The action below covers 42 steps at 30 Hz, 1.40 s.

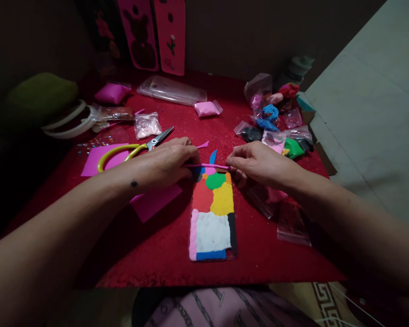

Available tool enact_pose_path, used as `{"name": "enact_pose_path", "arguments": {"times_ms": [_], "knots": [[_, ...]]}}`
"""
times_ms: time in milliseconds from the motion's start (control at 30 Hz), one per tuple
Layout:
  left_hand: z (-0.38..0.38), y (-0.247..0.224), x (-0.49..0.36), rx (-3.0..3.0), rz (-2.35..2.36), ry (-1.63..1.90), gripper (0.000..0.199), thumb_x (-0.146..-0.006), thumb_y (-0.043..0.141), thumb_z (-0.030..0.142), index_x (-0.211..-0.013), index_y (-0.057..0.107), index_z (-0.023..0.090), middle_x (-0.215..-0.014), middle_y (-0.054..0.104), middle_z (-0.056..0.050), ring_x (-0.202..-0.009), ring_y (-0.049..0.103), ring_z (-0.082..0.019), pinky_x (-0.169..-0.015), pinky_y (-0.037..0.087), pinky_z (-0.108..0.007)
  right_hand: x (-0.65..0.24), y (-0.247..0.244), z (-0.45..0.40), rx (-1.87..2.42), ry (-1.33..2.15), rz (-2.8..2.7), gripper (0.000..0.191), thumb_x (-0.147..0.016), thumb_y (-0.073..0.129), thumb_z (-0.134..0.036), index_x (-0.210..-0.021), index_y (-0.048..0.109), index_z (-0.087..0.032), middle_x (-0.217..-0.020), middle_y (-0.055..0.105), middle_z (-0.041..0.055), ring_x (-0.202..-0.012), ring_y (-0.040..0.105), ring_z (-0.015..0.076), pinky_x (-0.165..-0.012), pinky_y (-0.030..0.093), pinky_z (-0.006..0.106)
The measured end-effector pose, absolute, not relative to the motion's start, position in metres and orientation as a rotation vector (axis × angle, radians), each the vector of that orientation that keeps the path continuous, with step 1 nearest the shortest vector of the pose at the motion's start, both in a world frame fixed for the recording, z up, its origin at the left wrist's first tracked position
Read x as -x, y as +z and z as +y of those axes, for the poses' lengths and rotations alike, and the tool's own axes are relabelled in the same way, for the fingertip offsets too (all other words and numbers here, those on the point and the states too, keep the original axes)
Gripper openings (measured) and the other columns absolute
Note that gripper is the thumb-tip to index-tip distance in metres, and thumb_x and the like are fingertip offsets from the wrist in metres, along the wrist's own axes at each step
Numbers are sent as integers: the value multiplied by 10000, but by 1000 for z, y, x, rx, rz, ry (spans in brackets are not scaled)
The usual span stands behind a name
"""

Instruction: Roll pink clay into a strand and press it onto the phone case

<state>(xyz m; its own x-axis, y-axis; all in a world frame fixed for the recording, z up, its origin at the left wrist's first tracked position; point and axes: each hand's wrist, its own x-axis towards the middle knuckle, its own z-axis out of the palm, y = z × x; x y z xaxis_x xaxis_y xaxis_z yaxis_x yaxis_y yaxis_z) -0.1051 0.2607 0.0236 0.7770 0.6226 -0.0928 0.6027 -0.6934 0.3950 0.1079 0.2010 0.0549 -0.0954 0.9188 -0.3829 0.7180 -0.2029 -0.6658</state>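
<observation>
- Red felt-like cloth [163, 245] covers the low work table and takes everything else; its dark, soft nap would keep small clay bits from rolling, which I judge to be why the work is laid straight on it.
- Left hand [165, 163] and right hand [259, 163] come in from either side and meet over the top end of the phone case, each pinching one end of a thin pink clay strand [207, 166] between thumb and fingertips, so both grips are narrow and closed on the strand.
- Clay-covered phone case [213, 215] lies flat between the forearms, long side running away from the body, patched in red, yellow, green, white, blue and black with a pink rope down its left edge; lying flat, it keeps both hands free.
- Pink strand is pulled straight and level between the two pinches, crossing just above the case's top edge, its middle free; whether it touches the case I cannot tell.
- Yellow-handled scissors [136, 147] lie closed just behind the left hand, near enough to reach.
- Pink foam sheets [153, 202] lie partly under the left wrist.
- Bagged clay lumps [276, 131], blue, green, black and pink, sit in a loose cluster behind the right hand.
- Small blue clay sliver [213, 156] lies just behind the strand, with a pink scrap [203, 145] near it.
</observation>
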Motion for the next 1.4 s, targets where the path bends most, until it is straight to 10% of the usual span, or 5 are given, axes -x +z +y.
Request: {"name": "enact_pose_path", "arguments": {"times_ms": [533,1000,1400], "knots": [[257,27,104,-2528,931,62,109,-796,564,262,-853,622,190,-917,566,-39,-821,540,-166,-732,422,-290,-113,49,188,1516,1808,-1129,139,-701,697,-91,-824,648,-133,-666,612,6,-557,567,81,-514,446,178],[245,73,109,-1817,706,89,535,-776,590,228,-1306,544,286,-1280,637,-16,-1086,627,-188,-827,524,-228,-106,56,160,1259,1717,-830,233,-685,722,-90,-881,641,-188,-884,681,23,-794,676,156,-763,539,283],[222,62,90,-1772,884,492,201,-792,701,305,-985,742,263,-835,753,36,-737,681,-120,-644,532,-154,-116,60,154,1206,1601,-934,230,-689,654,-63,-882,649,-188,-840,662,6,-753,623,110,-698,478,211]]}}
